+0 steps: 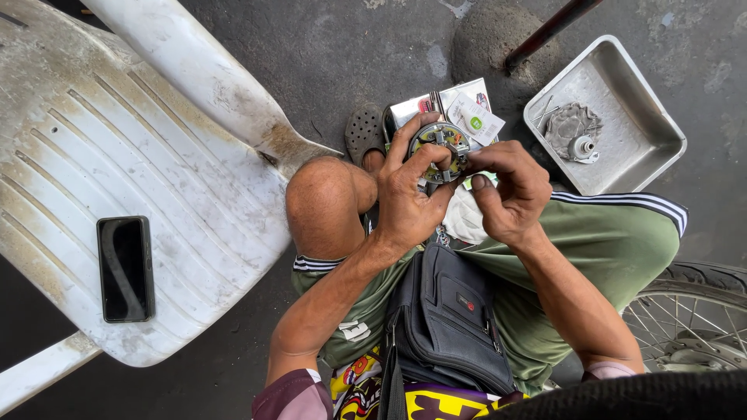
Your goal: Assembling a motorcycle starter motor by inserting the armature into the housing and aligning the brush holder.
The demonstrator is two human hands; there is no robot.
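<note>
Part: a small round metal part (441, 148) with a ring of coils and a bright centre sits up between my two hands, above my knees and over the floor.
Left hand: my left hand (410, 194) grips the part from its left side, fingers curled over the rim and thumb pressed across the lower front.
Right hand: my right hand (510, 190) is bunched at the part's right edge, fingertips pinching there; I cannot tell whether they hold something small against it.
Cloth: a white cloth (464, 218) lies on my lap just under both hands.
Box: a small printed box (459, 109) with a loose paper slip on it lies on the floor right behind the part.
Sandal: a grey sandal (363, 132) is on my foot, just left of the box.
Bag: a black bag (447, 319) hangs at my waist, below my wrists.
Tray: a square metal tray (646, 117) rests on the floor to the right, holding a grey finned part (574, 128) and a few thin pins.
Chair: a dirty white plastic chair (117, 155) stands on my left, with a black phone (124, 268) lying face up on its seat.
Wheel: a spoked wheel (692, 311) with its tyre shows at the lower right, next to my right leg.
</note>
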